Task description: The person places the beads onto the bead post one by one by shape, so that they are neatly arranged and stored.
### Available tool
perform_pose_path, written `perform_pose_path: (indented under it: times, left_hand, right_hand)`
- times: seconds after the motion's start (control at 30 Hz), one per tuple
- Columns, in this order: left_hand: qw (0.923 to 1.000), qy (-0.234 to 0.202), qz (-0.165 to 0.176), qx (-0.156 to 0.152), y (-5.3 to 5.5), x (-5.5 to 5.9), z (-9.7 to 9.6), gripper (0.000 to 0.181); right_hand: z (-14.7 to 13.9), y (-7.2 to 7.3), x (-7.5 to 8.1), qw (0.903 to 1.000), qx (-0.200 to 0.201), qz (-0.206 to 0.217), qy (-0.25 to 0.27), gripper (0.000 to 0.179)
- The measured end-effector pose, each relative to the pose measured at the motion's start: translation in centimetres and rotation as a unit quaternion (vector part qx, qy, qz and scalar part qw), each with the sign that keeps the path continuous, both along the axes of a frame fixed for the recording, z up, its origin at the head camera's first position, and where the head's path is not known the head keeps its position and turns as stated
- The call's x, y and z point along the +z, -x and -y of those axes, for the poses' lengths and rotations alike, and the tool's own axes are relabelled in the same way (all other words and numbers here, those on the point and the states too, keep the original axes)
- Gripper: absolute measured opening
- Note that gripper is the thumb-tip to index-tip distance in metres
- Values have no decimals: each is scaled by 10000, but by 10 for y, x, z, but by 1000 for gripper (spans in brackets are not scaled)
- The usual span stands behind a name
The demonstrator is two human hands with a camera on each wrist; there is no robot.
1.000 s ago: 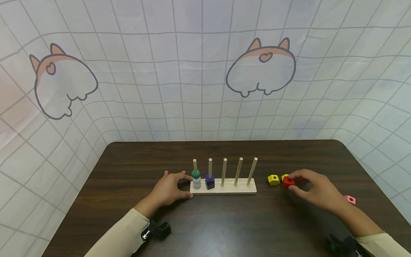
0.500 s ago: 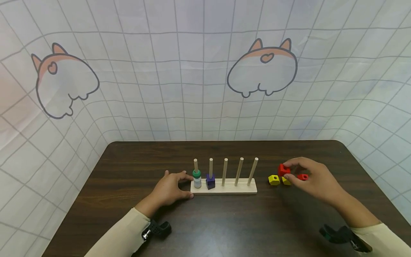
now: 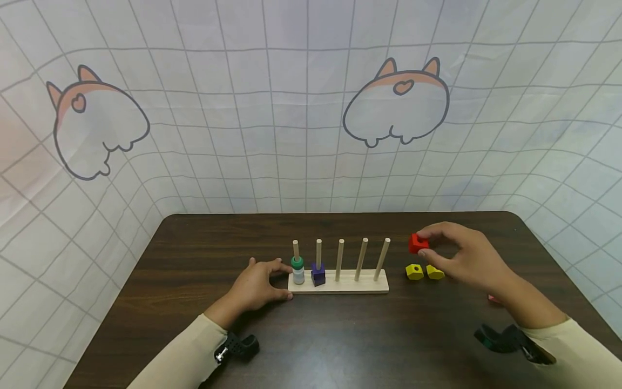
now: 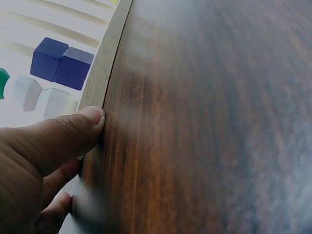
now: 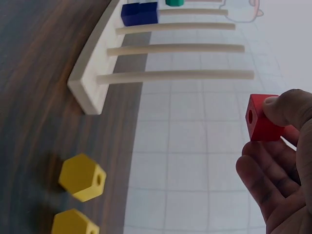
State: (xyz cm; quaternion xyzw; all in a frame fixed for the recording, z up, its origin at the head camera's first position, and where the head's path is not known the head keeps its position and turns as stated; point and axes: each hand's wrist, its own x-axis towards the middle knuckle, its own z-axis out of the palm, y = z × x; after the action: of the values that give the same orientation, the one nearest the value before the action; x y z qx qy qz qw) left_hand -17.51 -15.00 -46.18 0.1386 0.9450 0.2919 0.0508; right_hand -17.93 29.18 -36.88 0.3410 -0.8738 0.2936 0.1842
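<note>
While the left grip [image 3: 255, 286] pinches the pegboard [image 3: 366, 286], the right grip [image 3: 471, 256] pinches a red block [image 3: 416, 245]. Two yellow blocks [image 3: 414, 273] lie nearby.

Left grip [image 4: 36, 156]: thumb [image 4: 73, 131] against wooden base [image 4: 105, 63]; purple blocks [image 4: 73, 69], white beads [image 4: 56, 103] nearby.

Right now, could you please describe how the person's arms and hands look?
The left sleeve and right sleeve are plain cream, ending near the wrists. The left wrist device is black and curved with a shiny metallic part; the right wrist device is also black. The left hand and right hand wear no gloves.
</note>
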Motion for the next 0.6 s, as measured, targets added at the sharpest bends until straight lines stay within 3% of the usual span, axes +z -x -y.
perform_pose_path:
  times: [0.6]
  left_hand:
    - [10000,16,26,-16,-1,1,0,52]
  right_hand:
    - [28,6,21,9991,381,-184,-5,47]
